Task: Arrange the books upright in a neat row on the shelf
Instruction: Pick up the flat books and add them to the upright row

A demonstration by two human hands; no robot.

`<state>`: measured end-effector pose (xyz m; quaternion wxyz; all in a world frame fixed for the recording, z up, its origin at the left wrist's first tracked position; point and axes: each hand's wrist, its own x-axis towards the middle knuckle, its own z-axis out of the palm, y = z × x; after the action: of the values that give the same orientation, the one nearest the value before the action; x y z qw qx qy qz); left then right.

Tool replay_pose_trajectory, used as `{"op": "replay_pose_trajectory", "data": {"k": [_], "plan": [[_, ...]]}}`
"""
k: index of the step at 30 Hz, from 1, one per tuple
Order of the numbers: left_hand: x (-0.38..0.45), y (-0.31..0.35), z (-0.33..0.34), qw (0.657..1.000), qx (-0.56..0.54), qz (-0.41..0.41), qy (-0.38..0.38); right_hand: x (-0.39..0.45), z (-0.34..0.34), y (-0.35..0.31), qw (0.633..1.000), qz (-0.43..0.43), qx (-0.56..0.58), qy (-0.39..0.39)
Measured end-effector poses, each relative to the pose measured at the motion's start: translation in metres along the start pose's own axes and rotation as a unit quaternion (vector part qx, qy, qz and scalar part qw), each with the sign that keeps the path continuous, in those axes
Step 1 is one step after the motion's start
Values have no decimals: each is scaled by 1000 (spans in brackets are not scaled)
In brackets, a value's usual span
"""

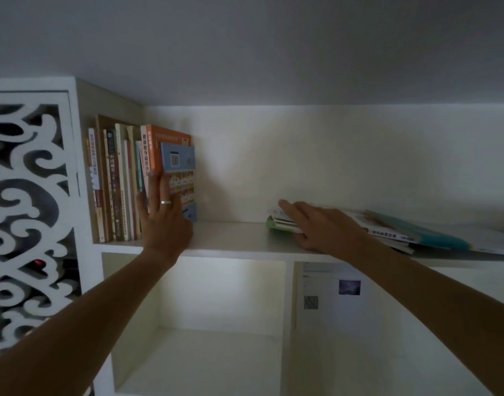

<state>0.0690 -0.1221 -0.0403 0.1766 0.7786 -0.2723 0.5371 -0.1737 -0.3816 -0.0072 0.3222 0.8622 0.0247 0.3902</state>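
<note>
Mid-task: left hand (pixel 162 215) presses flat, fingers straight, bracing upright row (pixel 125 184) at shelf (pixel 230 238) left end. Right hand (pixel 319 227) grasps flat stack (pixel 387 227) (thumb under). Next: lift top book, stand it beside blue book (pixel 178 178).

An orange book (pixel 170 147) stands behind a pale blue one (pixel 178 167); the white panel (pixel 25 212) shows cut-out swirls; the shelf (pixel 230 238) is white.

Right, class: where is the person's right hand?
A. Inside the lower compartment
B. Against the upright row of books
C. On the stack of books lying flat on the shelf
C: the right hand rests on the flat stack of books, while the left hand steadies the upright row.
</note>
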Motion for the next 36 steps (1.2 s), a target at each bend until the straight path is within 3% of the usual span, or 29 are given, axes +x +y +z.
{"op": "replay_pose_trajectory", "data": {"k": [3,6,9,12,15,18,23,26,30,32,36], "plan": [[0,-1,-1,1000,-5,-1,-5,12,-9,-5,995,16,1,-95],[0,-1,-2,1000,-15,1,-7,14,-16,-8,962,111,62,-242],[-1,-2,-2,1000,-18,4,-3,15,-24,-9,924,244,27,-292],[-1,-1,-1,1000,-22,2,2,16,-33,-5,936,192,-47,-290],[-1,1,1,999,-42,-3,10,8,-32,-3,963,131,-82,-223],[0,4,6,998,-58,-24,20,7,-15,-3,983,169,-36,-68],[1,8,7,995,-87,-40,29,68,-8,-40,962,228,67,131],[-1,6,9,990,-125,-49,46,122,-9,-86,928,269,153,206],[0,0,12,993,-108,-54,11,185,-10,-133,879,318,255,249],[0,0,10,991,-127,-50,17,206,-11,-139,838,361,292,287],[0,0,8,985,-161,-46,51,235,-15,-126,722,449,417,321]]}}
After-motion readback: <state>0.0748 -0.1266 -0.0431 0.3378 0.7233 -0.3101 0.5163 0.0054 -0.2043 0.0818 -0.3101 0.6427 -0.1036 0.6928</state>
